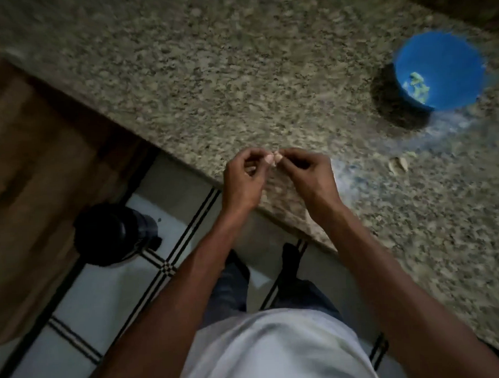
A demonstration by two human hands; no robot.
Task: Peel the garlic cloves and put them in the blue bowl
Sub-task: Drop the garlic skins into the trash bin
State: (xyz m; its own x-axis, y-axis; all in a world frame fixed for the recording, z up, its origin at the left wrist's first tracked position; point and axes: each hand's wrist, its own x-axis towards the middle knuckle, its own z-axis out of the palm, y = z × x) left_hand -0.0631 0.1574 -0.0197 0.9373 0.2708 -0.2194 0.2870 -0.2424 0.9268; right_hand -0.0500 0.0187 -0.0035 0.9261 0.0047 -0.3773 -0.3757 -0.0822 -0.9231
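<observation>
Left hand [243, 176] and right hand [310, 172] together over worktop [181, 86] edge, both pinching one garlic clove [276, 159]. Blue bowl [440, 69] well apart, far right, holding pale pieces.

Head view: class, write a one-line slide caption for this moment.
Both hands, left and right, pinch a garlic clove over the counter edge, blue bowl apart.

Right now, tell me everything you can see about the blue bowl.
The blue bowl is round and bright blue, plastic by its look, standing upright on the speckled stone counter at the far right, well away from both hands. Its mouth is open to the camera. A few pale greenish cloves lie at the bottom. Nothing else touches it; it casts a dark shadow to its left.
</observation>
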